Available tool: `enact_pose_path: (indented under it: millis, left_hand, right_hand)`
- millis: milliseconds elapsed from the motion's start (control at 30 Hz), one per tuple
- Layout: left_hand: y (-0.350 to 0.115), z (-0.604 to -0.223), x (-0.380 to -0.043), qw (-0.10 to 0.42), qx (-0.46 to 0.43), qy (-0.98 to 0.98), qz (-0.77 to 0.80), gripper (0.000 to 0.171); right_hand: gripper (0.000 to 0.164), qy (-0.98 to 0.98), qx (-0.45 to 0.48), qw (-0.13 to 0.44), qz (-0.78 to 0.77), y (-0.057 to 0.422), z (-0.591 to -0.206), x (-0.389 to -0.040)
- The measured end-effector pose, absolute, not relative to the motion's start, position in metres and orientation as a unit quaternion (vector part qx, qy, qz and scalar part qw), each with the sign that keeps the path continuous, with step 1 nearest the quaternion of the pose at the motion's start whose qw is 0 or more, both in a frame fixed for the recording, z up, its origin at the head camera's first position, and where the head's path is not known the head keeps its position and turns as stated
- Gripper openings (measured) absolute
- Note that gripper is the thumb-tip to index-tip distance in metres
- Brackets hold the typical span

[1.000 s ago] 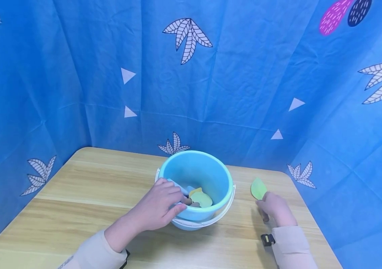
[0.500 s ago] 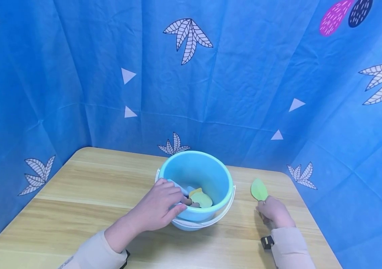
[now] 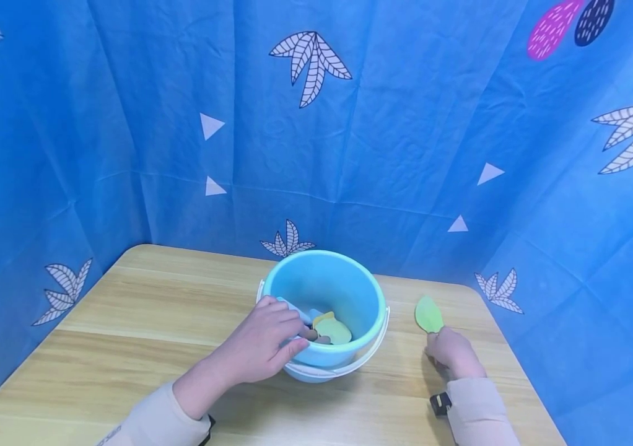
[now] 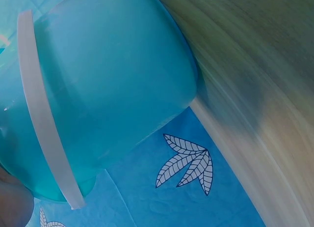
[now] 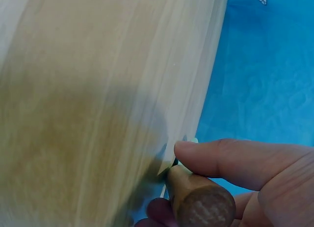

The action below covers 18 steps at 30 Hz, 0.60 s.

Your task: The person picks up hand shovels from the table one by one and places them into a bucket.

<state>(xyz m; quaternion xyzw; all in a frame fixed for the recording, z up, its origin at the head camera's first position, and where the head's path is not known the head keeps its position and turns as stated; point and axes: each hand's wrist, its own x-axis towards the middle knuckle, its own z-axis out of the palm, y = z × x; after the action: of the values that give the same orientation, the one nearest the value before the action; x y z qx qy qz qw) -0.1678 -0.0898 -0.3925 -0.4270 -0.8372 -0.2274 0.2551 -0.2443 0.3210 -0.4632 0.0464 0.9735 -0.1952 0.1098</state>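
A light blue bucket [image 3: 324, 362] with a white handle [image 3: 344, 370] stands upright in the middle of the table. My left hand [image 3: 261, 341] grips its near left rim, fingers over the edge and thumb outside. Inside lie a pale green and yellow piece [image 3: 334, 329], a light blue bar-shaped piece [image 3: 296, 310] and brown handle ends, partly covered by the fingers. To the right, my right hand [image 3: 454, 352] holds a small toy shovel with a green leaf-shaped blade [image 3: 429, 314]. Its round wooden handle [image 5: 201, 197] shows between thumb and fingers in the right wrist view, low over the table.
The wooden table [image 3: 144, 322] has a rounded far edge. A blue cloth [image 3: 405, 124] with white leaf prints hangs behind it and along both sides. The table's right edge runs close beside the right hand.
My right hand has drawn back slightly toward the near side, with the shovel's blade almost in the same spot. My left hand and the bucket have not moved.
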Motion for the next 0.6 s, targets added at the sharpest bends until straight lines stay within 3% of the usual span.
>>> enact_pose_path:
  millis: [233, 600]
  left_hand:
    - [-0.091, -0.393, -0.168, 0.250, -0.427, -0.838, -0.230, 0.020]
    - [-0.091, -0.393, -0.168, 0.254, -0.429, -0.835, -0.233, 0.014]
  right_hand:
    - [0.043, 0.971, 0.058, 0.101, -0.207, 0.322, -0.465, -0.246]
    - [0.033, 0.976, 0.070, 0.044, -0.201, 0.314, -0.444, -0.234]
